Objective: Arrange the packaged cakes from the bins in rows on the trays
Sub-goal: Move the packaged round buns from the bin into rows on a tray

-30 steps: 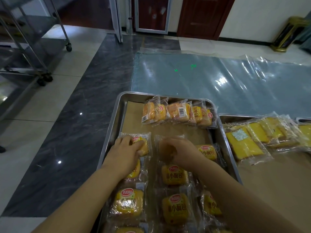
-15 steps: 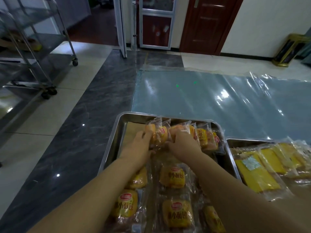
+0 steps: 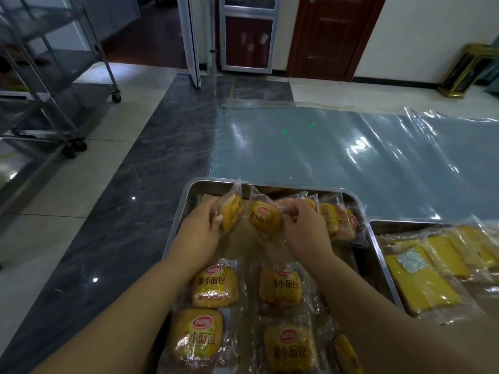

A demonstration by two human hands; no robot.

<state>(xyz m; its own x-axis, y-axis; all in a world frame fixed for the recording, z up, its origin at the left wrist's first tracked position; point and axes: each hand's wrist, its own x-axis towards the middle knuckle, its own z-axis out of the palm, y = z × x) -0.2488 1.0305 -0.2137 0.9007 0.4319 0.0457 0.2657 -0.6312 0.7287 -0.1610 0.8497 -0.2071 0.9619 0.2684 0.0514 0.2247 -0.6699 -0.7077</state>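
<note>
Fingers of the left hand (image 3: 199, 233) clamp one packaged cake (image 3: 231, 215), the right hand (image 3: 305, 229) pinches the next cake (image 3: 266, 220) by its wrapper, both at the tray's (image 3: 189, 197) far end; each would best be laid flat, label up, in line with the nearer rows (image 3: 216, 286).

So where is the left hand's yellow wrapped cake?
Head view: the cake is in the steel tray, far-left corner, left of the red-labelled cake by the right hand.

The red characters 小面包 stand on the clear wrappers of the packaged cakes (image 3: 215, 286) in the lower middle of the frame, under a red oval logo (image 3: 205, 323) I can't read; the white label (image 3: 411, 261) at right is blurred
</note>
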